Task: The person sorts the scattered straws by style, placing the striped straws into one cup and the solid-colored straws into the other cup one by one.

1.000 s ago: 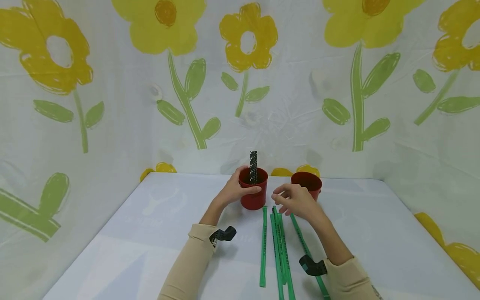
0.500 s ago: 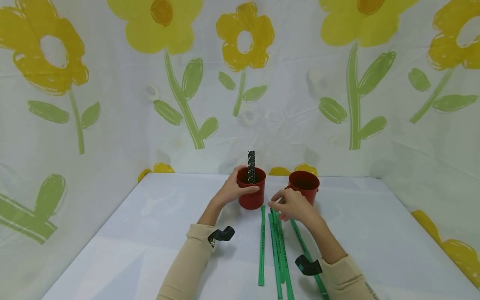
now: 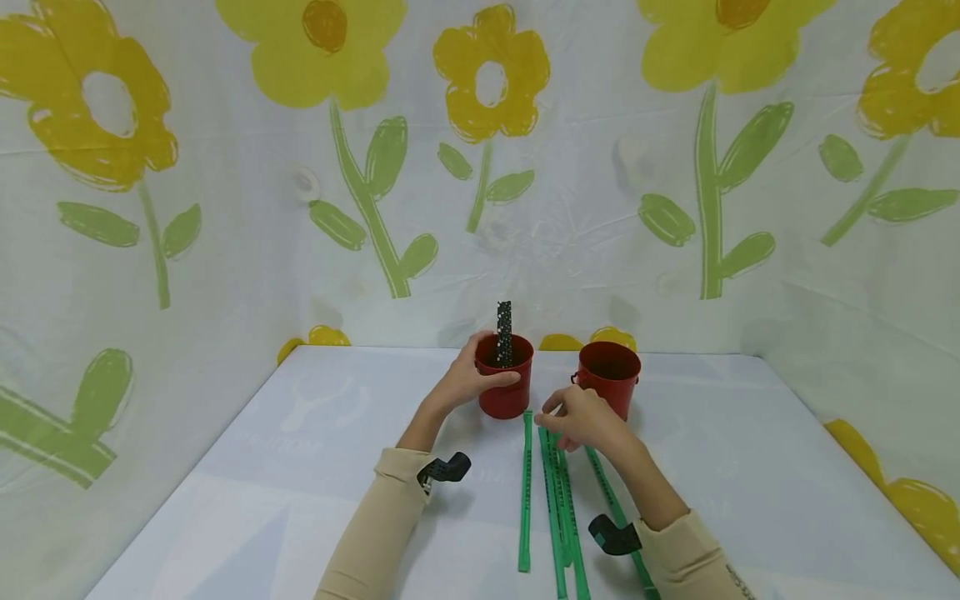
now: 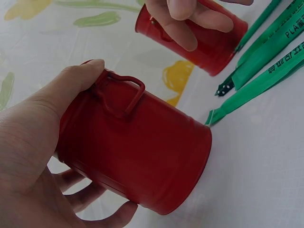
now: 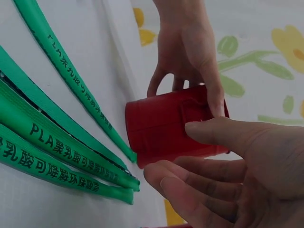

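Observation:
My left hand (image 3: pixel 459 382) grips a small red bucket (image 3: pixel 507 400) by its side, thumb near the rim beside the wire handle. Out of that bucket rises a black, white-speckled strip (image 3: pixel 505 327), its lower end hidden inside. Just in front of the buckets, my right hand (image 3: pixel 591 418) hovers over the upper ends of several green-wrapped straws (image 5: pixel 71 147). Its fingers are loosely bent, thumb apart, and nothing shows between them in the right wrist view. A dark, white-dotted tip (image 4: pixel 225 87) pokes out among the green wrappers.
A second red bucket (image 3: pixel 621 390) stands to the right, just behind my right hand. One green straw (image 3: pixel 525 500) lies apart at the left of the bundle, another (image 3: pixel 611 492) slants beneath the right forearm. A flower-printed white curtain (image 3: pixel 570 208) rises behind the table (image 3: pixel 300 442).
My right hand has come slightly down and toward me, over the straws' upper ends, uncovering more of the right bucket. The left hand and its bucket stay in place.

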Demonstrator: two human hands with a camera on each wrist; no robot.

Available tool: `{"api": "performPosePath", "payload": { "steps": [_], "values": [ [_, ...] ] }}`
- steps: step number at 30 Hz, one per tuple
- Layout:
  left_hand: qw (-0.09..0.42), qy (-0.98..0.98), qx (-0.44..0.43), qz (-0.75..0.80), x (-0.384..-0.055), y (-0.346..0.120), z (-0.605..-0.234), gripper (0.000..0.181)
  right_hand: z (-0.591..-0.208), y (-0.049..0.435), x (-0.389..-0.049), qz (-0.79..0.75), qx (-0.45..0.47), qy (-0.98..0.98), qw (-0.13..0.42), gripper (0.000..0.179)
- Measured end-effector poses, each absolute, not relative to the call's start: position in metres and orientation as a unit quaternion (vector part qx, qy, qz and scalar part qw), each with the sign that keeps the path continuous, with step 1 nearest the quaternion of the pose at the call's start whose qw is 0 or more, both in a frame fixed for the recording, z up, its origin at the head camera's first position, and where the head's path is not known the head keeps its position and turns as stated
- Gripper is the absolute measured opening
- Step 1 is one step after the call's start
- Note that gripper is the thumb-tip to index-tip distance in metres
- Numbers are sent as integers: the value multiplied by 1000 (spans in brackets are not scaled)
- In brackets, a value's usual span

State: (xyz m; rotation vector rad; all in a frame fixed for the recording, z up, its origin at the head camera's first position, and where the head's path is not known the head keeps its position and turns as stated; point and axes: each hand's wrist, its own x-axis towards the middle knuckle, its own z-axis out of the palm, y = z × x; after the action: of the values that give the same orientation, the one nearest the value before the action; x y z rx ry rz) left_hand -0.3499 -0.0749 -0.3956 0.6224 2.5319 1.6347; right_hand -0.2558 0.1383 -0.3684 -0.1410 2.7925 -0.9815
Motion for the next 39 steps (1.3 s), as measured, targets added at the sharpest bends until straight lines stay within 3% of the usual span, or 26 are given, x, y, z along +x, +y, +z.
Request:
{"api": "performPosePath", "payload": {
  "steps": [11, 39],
  "values": [
    [65, 818, 212, 531, -324, -77, -363, 86, -379, 135, -257, -311, -52, 944, 100, 34],
    [65, 820, 212, 528, -326, -77, -364, 87, -391, 114, -252, -279, 0, 952, 125, 37]
  ]
}}
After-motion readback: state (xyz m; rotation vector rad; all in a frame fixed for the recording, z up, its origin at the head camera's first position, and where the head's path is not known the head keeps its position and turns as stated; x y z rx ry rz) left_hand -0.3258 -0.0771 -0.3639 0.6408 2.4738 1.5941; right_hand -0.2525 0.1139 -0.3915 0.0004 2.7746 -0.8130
